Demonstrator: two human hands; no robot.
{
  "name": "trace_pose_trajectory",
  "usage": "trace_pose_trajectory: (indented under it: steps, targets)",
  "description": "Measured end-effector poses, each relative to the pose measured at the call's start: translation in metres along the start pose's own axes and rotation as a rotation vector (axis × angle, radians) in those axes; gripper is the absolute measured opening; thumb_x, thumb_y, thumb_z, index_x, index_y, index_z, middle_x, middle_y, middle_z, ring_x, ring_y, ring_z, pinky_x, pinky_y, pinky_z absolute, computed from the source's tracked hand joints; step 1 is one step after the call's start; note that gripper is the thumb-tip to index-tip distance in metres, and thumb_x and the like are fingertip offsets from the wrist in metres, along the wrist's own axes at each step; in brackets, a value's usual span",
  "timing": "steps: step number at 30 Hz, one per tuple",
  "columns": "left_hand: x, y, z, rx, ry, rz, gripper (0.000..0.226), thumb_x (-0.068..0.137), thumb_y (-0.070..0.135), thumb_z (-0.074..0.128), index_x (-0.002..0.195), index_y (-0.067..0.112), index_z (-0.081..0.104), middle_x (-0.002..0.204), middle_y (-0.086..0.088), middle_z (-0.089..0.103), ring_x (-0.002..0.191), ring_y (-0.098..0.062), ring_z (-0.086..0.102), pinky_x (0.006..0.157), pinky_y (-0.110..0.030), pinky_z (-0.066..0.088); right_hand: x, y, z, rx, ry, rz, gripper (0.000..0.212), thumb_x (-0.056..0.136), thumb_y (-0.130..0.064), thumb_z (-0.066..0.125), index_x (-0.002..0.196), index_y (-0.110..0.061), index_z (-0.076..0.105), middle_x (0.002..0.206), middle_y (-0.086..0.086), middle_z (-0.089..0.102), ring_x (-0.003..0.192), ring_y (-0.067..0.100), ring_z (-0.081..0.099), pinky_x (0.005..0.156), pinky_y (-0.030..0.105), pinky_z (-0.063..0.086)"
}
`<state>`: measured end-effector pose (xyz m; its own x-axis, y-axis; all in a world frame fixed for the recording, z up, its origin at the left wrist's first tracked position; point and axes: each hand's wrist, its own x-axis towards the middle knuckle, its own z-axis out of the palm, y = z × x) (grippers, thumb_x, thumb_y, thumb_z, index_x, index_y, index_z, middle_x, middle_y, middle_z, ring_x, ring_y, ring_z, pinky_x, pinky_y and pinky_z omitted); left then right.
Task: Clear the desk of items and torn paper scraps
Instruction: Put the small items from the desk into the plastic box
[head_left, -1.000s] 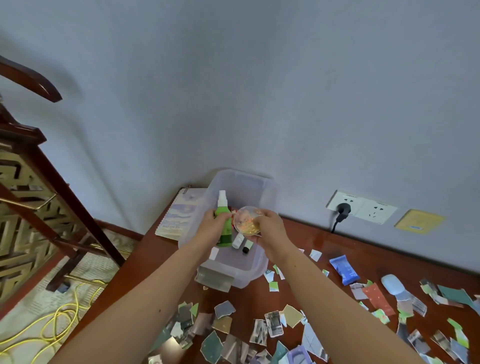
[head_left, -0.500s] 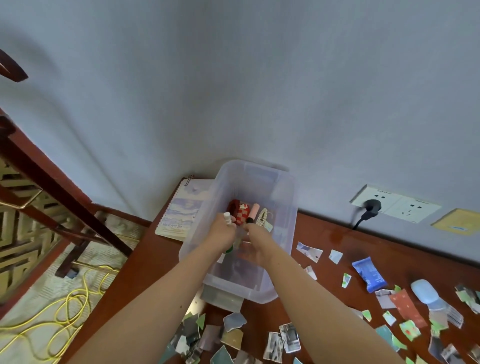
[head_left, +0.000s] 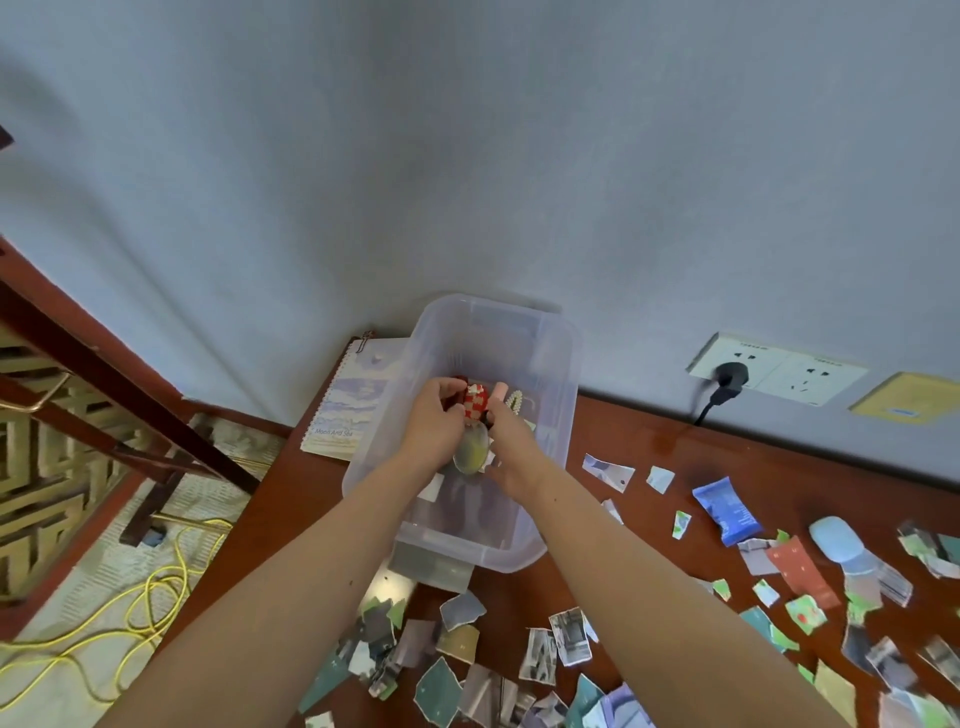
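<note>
A clear plastic bin (head_left: 550, 364) stands at the desk's (head_left: 649, 447) far left corner, against the wall, its translucent walls showing what lies inside. Both hands are lowered into it. The left hand (head_left: 434, 421) curls its fingers over something near a red-and-white checkered item (head_left: 476, 401); whether it grips anything I cannot tell. The right hand (head_left: 511, 447) is partly closed beside a round, yellowish transparent disc (head_left: 471, 454) that sits between the two hands; I cannot tell whether its fingers clamp the disc. A pink piece (head_left: 500, 391) and a pearl-studded clip (head_left: 514, 401) lie just beyond the fingers. A spiral notebook (head_left: 348, 405) lies along the left edge, partly under the bin. Torn paper scraps (head_left: 550, 644), printed in greens, greys and purples, litter the near edge and the right side. Toward the right edge sit a blue packet (head_left: 727, 512) and a pale blue oval object (head_left: 836, 540).
</note>
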<state>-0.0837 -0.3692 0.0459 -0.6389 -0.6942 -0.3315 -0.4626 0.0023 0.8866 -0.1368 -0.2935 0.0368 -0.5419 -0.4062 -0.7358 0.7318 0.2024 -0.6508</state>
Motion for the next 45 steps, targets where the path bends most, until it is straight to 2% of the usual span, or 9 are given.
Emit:
trace_pose_trajectory:
  steps: [3, 8, 13, 18, 21, 27, 32, 37, 45]
  targets:
    - [-0.018, 0.01, -0.001, -0.042, 0.016, 0.067, 0.037, 0.091, -0.008, 0.042, 0.123, 0.008, 0.053, 0.119, -0.001, 0.054, 0.11, -0.01, 0.05, 0.098, -0.025, 0.043, -0.024, -0.008, -0.01, 0.006, -0.027, -0.057, 0.024, 0.104, -0.036, 0.037, 0.103, -0.019, 0.055, 0.091, -0.001, 0.058, 0.081, 0.011, 0.055, 0.074, 0.029, 0.047]
    - [-0.052, 0.02, 0.003, -0.092, 0.007, 0.134, 0.033, 0.093, -0.003, 0.043, 0.12, 0.014, 0.054, 0.114, 0.003, 0.056, 0.108, -0.011, 0.053, 0.093, -0.024, 0.044, -0.062, -0.009, -0.029, 0.07, -0.097, -0.143, 0.032, 0.103, -0.034, 0.04, 0.124, -0.013, 0.053, 0.109, 0.005, 0.061, 0.11, 0.023, 0.057, 0.089, 0.038, 0.049]
    - [-0.089, 0.028, 0.024, -0.203, -0.005, 0.184, 0.025, 0.092, 0.0, 0.049, 0.1, 0.022, 0.056, 0.101, 0.002, 0.064, 0.096, -0.013, 0.061, 0.085, -0.024, 0.049, -0.098, -0.003, -0.062, 0.048, -0.007, -0.347, 0.016, 0.096, -0.015, 0.049, 0.102, -0.013, 0.064, 0.089, 0.006, 0.066, 0.074, 0.018, 0.063, 0.071, 0.033, 0.052]
    - [-0.122, 0.035, 0.06, -0.271, -0.01, 0.19, 0.027, 0.09, -0.002, 0.047, 0.094, 0.022, 0.059, 0.101, -0.004, 0.066, 0.099, -0.018, 0.062, 0.087, -0.033, 0.052, -0.121, 0.011, -0.115, 0.03, 0.118, -0.409, 0.024, 0.095, -0.005, 0.043, 0.102, -0.017, 0.061, 0.087, 0.006, 0.065, 0.071, 0.017, 0.061, 0.065, 0.029, 0.052]
    - [-0.14, 0.041, 0.083, -0.334, -0.077, 0.145, 0.026, 0.094, -0.004, 0.041, 0.1, 0.016, 0.057, 0.096, -0.004, 0.064, 0.091, -0.017, 0.063, 0.076, -0.027, 0.052, -0.137, 0.016, -0.149, 0.041, 0.149, -0.404, 0.024, 0.094, -0.003, 0.043, 0.104, -0.014, 0.061, 0.088, 0.006, 0.064, 0.073, 0.017, 0.06, 0.062, 0.027, 0.05]
    - [-0.17, 0.048, 0.139, -0.321, -0.182, 0.057, 0.021, 0.096, 0.001, 0.043, 0.106, 0.013, 0.057, 0.096, -0.003, 0.065, 0.089, -0.014, 0.064, 0.073, -0.023, 0.053, -0.157, 0.02, -0.214, 0.025, 0.208, -0.353, 0.026, 0.093, -0.004, 0.046, 0.112, -0.011, 0.062, 0.09, 0.006, 0.064, 0.073, 0.015, 0.06, 0.063, 0.027, 0.05]
    - [-0.185, 0.045, 0.183, -0.294, -0.275, -0.022, 0.017, 0.094, 0.004, 0.048, 0.101, 0.017, 0.059, 0.096, -0.005, 0.067, 0.086, -0.016, 0.064, 0.078, -0.03, 0.052, -0.168, 0.022, -0.262, 0.034, 0.22, -0.341, 0.025, 0.093, -0.003, 0.047, 0.112, -0.01, 0.062, 0.093, 0.006, 0.063, 0.069, 0.013, 0.058, 0.062, 0.025, 0.049]
    - [-0.185, 0.044, 0.217, -0.202, -0.375, -0.101, 0.015, 0.093, 0.005, 0.053, 0.106, 0.012, 0.056, 0.087, -0.005, 0.063, 0.074, -0.014, 0.059, 0.068, -0.026, 0.048, -0.156, 0.021, -0.296, 0.004, 0.241, -0.302, 0.026, 0.093, -0.006, 0.047, 0.113, -0.012, 0.062, 0.105, 0.01, 0.066, 0.08, 0.016, 0.061, 0.067, 0.027, 0.053]
    - [-0.148, 0.038, 0.255, -0.14, -0.355, -0.217, 0.013, 0.094, 0.001, 0.05, 0.102, 0.011, 0.054, 0.082, -0.006, 0.059, 0.065, -0.012, 0.054, 0.058, -0.023, 0.043, -0.107, 0.006, -0.332, -0.081, 0.301, -0.253, 0.025, 0.093, -0.007, 0.048, 0.113, -0.013, 0.062, 0.106, 0.011, 0.066, 0.086, 0.016, 0.062, 0.07, 0.029, 0.051]
